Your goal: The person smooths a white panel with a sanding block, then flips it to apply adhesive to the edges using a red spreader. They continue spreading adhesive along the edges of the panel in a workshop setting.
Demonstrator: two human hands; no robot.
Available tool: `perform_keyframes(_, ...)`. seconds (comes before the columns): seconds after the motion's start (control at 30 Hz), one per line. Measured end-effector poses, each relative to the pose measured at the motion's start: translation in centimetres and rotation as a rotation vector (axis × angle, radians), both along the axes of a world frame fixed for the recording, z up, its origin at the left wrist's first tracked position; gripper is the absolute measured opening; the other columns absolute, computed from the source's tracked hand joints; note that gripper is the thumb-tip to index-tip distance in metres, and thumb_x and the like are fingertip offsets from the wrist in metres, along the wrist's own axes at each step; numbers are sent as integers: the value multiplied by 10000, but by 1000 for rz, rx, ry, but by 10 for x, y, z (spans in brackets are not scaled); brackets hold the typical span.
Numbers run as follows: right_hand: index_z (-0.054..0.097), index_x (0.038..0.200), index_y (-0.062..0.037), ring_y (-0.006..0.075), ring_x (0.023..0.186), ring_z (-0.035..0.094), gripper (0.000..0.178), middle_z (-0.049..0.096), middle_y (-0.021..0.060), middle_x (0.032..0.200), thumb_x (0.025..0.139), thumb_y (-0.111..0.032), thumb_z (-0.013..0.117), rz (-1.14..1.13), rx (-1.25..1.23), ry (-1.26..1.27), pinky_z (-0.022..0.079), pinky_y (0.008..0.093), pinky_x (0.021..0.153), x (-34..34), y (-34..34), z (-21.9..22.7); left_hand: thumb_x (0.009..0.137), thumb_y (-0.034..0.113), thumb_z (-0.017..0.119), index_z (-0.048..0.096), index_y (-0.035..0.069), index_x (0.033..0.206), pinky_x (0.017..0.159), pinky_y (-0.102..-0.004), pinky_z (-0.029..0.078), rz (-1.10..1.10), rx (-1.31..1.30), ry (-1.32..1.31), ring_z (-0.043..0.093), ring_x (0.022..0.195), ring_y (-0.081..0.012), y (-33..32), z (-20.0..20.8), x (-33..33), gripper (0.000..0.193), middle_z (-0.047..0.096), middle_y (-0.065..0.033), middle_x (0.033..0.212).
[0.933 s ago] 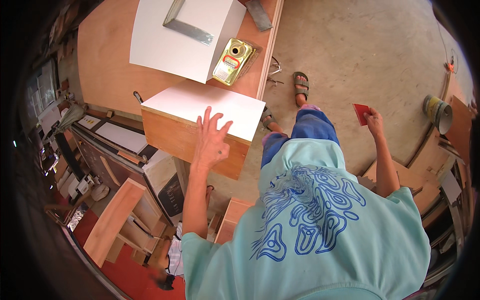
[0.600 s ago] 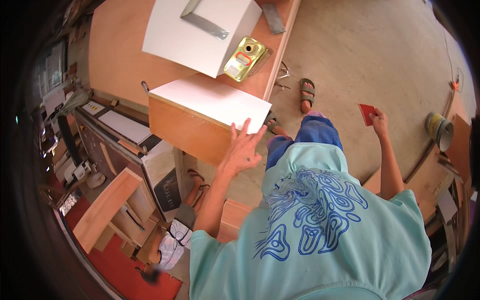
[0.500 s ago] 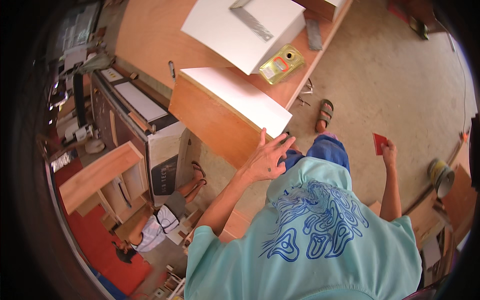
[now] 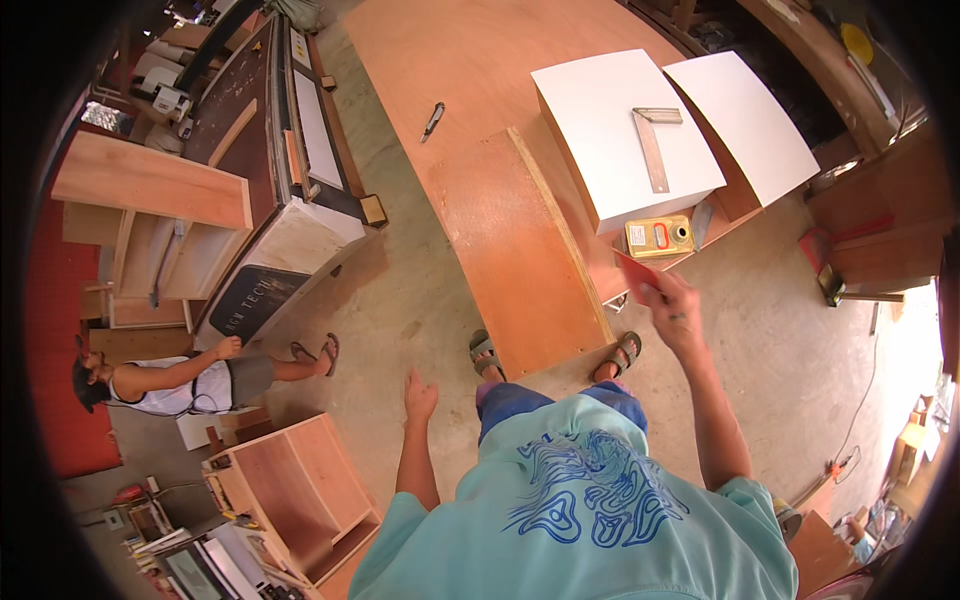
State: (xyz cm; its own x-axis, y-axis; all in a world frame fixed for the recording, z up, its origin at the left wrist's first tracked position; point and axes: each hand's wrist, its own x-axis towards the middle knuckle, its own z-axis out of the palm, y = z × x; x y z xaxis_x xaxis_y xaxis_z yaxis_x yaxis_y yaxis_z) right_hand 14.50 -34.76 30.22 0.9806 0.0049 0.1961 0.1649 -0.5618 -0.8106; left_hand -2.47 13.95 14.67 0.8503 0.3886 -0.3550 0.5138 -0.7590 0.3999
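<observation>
My right hand (image 4: 677,310) pinches a flat red card-like piece (image 4: 637,273) by its edge, close to the front of the yellow rectangular tin (image 4: 658,236). My left hand (image 4: 421,396) hangs low over the floor, empty, with its fingers apart. Between the two hands a brown wooden panel (image 4: 520,260) lies brown face up and juts past the table edge toward me; neither hand touches it. The tin stands beside a white-topped box (image 4: 625,120), which carries a metal try square (image 4: 655,145).
A utility knife (image 4: 433,122) lies on the wooden table (image 4: 400,60). Beyond the box is another white panel (image 4: 745,120). At left, a person (image 4: 190,385) is beside a dark machine bench (image 4: 240,130). A wooden cabinet frame (image 4: 300,490) stands at lower left.
My left hand has left the panel's corner and dropped lower. The panel's white face no longer shows. My right hand has brought the red piece from my side to near the tin. My view has turned.
</observation>
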Motion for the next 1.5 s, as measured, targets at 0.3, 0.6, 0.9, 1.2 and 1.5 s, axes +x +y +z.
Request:
perform_keyframes(0.3, 667, 849, -19, 350, 759, 621, 133, 641, 167, 780, 831, -142, 619, 156, -466, 9, 493, 437, 670, 137, 254, -19, 842, 310, 595, 469, -11, 1348, 853, -417, 486, 75, -524, 578, 620, 996, -319, 118, -103, -265, 612, 602, -216, 1185)
perform_keyframes(0.6, 695, 784, -54, 308, 788, 633, 212, 662, 121, 809, 865, -231, 611, 273, -850, -38, 519, 435, 699, 176, 320, -52, 837, 217, 581, 423, -50, 1380, 804, -352, 475, 870, -677, 256, 615, 956, -250, 156, -140, -266, 626, 613, -197, 1109)
perform_keyframes(0.9, 694, 841, -36, 338, 859, 614, 157, 670, 156, 774, 779, -10, 552, 193, -808, -72, 502, 430, 746, 235, 318, -23, 845, 159, 530, 374, -64, 1417, 768, -274, 429, 781, -733, 300, 518, 789, -164, 155, -72, -183, 633, 554, -61, 822)
perform_keyframes(1.2, 660, 882, -47, 299, 891, 610, 214, 677, 117, 914, 728, 29, 531, 316, -821, -29, 507, 415, 766, 235, 325, -36, 877, 156, 554, 371, -37, 1426, 650, -257, 411, 863, -660, 345, 497, 708, -115, 190, -86, -225, 610, 575, -59, 913)
perform_keyframes(1.5, 591, 901, -23, 286, 870, 606, 255, 636, 104, 856, 656, 34, 551, 712, -858, -152, 487, 398, 765, 118, 261, -40, 864, 137, 499, 355, -76, 1419, 559, -222, 350, 648, -675, 321, 412, 619, -68, 193, -91, -174, 612, 440, 21, 686)
